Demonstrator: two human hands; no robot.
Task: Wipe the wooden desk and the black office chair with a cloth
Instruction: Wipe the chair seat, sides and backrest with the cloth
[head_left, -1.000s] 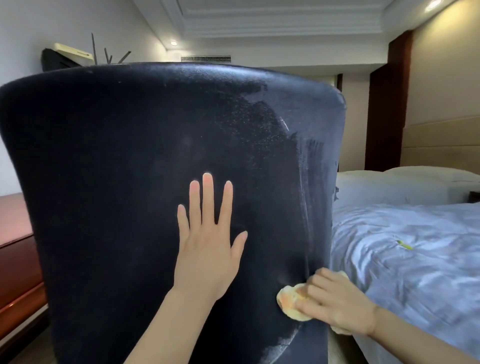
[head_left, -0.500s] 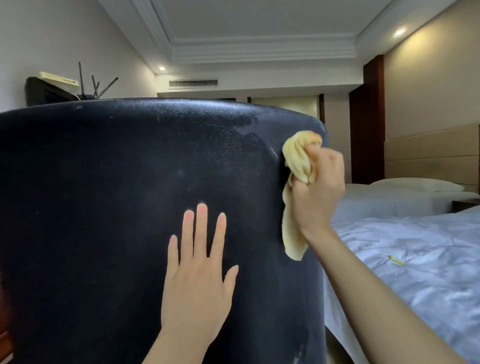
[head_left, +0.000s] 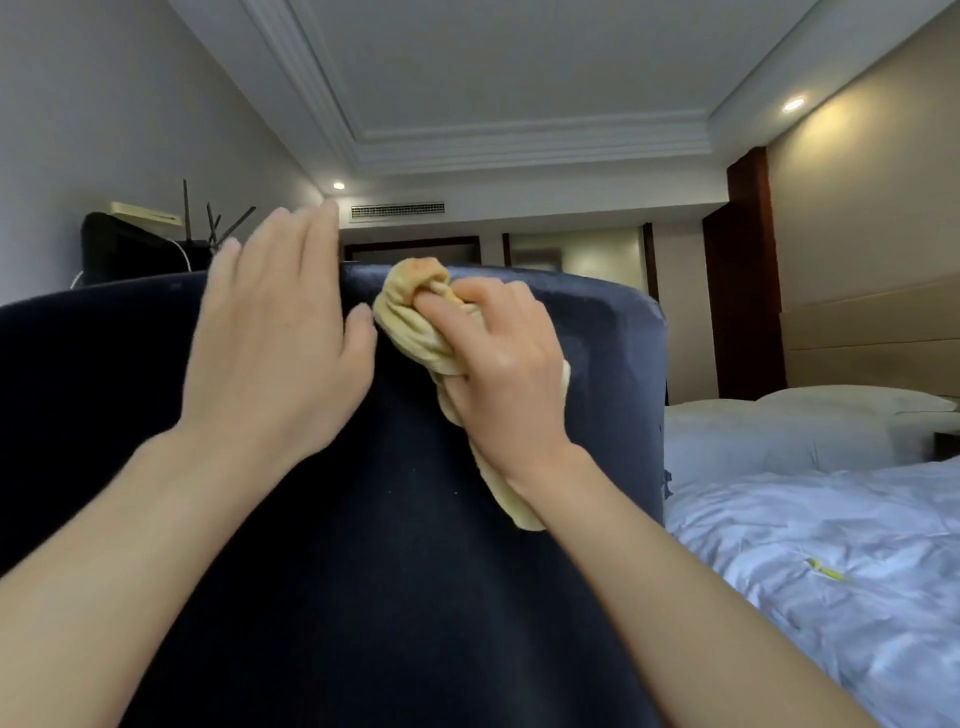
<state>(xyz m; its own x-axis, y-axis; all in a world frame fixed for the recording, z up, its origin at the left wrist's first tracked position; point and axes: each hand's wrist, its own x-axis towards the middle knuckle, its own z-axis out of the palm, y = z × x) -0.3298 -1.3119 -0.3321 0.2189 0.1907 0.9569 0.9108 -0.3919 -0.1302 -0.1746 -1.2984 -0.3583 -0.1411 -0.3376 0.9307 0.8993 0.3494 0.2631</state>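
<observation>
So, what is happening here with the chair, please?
A person is wiping the back of the black office chair. The right hand grips a bunched yellow cloth and presses it against the backrest just below the top edge. The left hand, fingers straight, is beside it at the top edge, seemingly steadying the chair; it is blurred. A bed stands to the right.

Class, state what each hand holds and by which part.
The right hand grips the yellow cloth by its bunched middle, one end hanging loose. The left hand holds nothing, fingers straight.
</observation>
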